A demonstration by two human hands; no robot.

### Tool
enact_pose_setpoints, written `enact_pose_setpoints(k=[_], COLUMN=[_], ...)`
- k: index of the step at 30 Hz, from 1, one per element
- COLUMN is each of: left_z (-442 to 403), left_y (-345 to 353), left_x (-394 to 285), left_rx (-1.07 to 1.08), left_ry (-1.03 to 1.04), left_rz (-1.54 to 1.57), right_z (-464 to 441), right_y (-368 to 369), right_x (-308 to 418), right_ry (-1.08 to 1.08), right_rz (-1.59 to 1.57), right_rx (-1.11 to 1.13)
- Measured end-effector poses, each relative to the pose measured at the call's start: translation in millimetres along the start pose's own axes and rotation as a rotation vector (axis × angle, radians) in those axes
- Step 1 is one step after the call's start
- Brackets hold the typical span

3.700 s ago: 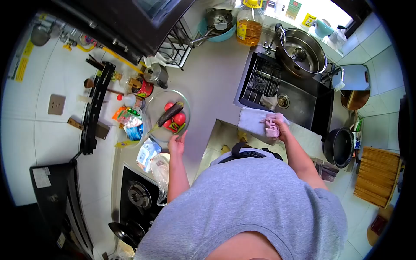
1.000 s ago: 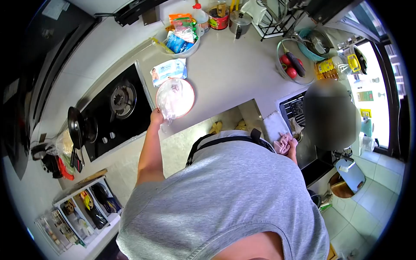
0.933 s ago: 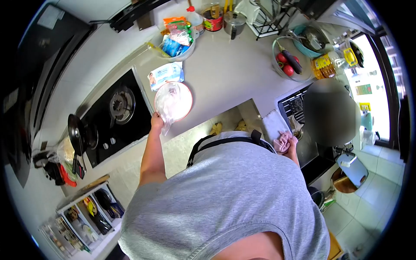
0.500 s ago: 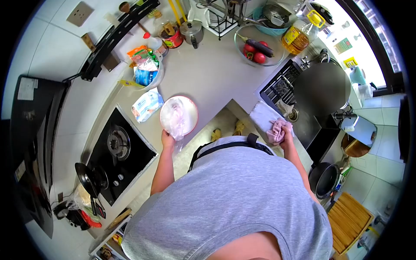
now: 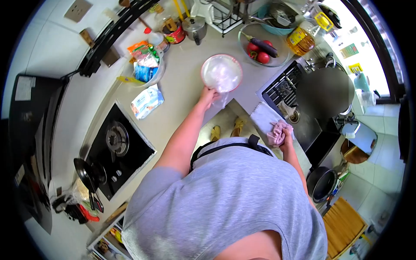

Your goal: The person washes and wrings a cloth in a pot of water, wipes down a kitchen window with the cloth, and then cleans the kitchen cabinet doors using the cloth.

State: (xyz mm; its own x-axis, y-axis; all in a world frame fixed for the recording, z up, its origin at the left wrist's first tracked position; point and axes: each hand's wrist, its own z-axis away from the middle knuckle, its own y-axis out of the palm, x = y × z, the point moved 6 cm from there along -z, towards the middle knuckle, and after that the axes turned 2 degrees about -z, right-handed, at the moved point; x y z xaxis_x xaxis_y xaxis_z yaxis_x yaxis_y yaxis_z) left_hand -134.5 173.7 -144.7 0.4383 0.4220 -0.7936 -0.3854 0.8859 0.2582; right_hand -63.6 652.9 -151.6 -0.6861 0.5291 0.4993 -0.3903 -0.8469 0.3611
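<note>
My left hand (image 5: 209,96) grips the near edge of a round white dish (image 5: 212,69) with a red rim, over the counter's middle. Crumpled clear plastic (image 5: 226,82) lies in the dish and hangs past its near edge beside my fingers. From here I cannot tell whether the dish is a plate or a shallow bowl. On the right, my right hand (image 5: 286,139) is closed on a bunched pink cloth (image 5: 277,133) at the counter edge by the sink. Beneath that cloth lies a pale, flat cloth (image 5: 263,116).
A glass bowl (image 5: 242,45) with an eggplant and tomatoes stands near the sink (image 5: 310,134). Further left are a wipes pack (image 5: 147,102), a tub of packets (image 5: 159,73) and a lidded pot (image 5: 195,29). The black gas hob (image 5: 130,160) lies at left.
My left hand has carried the dish and its plastic to the right and farther from my body, away from the wipes pack. My right hand stays on the pink cloth.
</note>
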Motion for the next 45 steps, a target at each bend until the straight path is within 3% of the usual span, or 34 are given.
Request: enact_pose_setpoints(k=[1, 2, 5, 7, 8, 9, 12, 13, 15, 16, 18, 22, 26, 31, 36, 38, 39, 41, 42, 45], left_z=[8, 17, 56, 86, 99, 121, 163, 164, 148, 146, 123, 131, 135, 113, 33, 17, 2, -28, -5, -2], left_y=[11, 9, -14, -67, -107, -136, -221, -247, -299, -314, -311, -279, -227, -144, -97, -87, -89, -88, -70, -52], left_x=[-2, -10, -53, -96, -101, -118, -150, -153, -139, -142, -135, -137, -128, -139, -174, -195, -202, -205, -214, -218], left_rx=[0.147, 0.126, -0.096, -0.444, -0.766, -0.917, -1.208, -1.204, -1.006, -0.998, -0.554, -0.652, -0.747, -0.763, -0.7, -0.853, -0.813, -0.739, -0.734, -0.801], left_ry=[-0.1, -0.096, 0.144, 0.422, 0.674, 0.842, 0.31, 0.314, 0.032, 0.037, 0.062, -0.034, 0.007, 0.102, 0.262, 0.302, 0.329, 0.232, 0.238, 0.559], left_rz=[0.148, 0.161, -0.252, -0.69, -0.711, -0.771, -1.283, -1.282, -1.359, -1.364, -1.426, -1.618, -1.641, -1.527, -1.473, -1.476, -1.495, -1.542, -1.38, -1.426], right_z=[-7, -13, -9, -6, -5, -8, -10, -11, -12, -8, -5, -14, -25, -10, -13, 6, 19, 54, 68, 106], right_y=[-5, -11, 0, 4, 5, 2, -2, -2, -3, 0, 0, -8, -27, -7, -11, 0, 6, 15, 12, -7], right_x=[-2, -4, 0, 3, 3, 2, 2, 4, 3, 2, 3, 1, -3, 0, 2, 8, 11, 15, 13, -2], right_ry=[-0.01, 0.003, -0.017, 0.004, 0.019, 0.001, -0.009, -0.014, -0.016, -0.018, 0.03, -0.014, -0.072, -0.074, -0.102, -0.174, -0.208, -0.256, -0.266, -0.282], right_rz=[0.067, 0.084, 0.133, 0.123, 0.103, 0.101, 0.111, 0.109, 0.151, 0.143, 0.178, 0.155, 0.155, 0.136, -0.008, -0.044, -0.074, -0.135, -0.166, -0.246], right_rx=[0.012, 0.022, 0.103, 0.107, 0.104, 0.074, 0.018, 0.016, 0.027, 0.022, -0.048, -0.087, -0.168, -0.103, -0.075, -0.042, -0.003, 0.04, 0.046, 0.015])
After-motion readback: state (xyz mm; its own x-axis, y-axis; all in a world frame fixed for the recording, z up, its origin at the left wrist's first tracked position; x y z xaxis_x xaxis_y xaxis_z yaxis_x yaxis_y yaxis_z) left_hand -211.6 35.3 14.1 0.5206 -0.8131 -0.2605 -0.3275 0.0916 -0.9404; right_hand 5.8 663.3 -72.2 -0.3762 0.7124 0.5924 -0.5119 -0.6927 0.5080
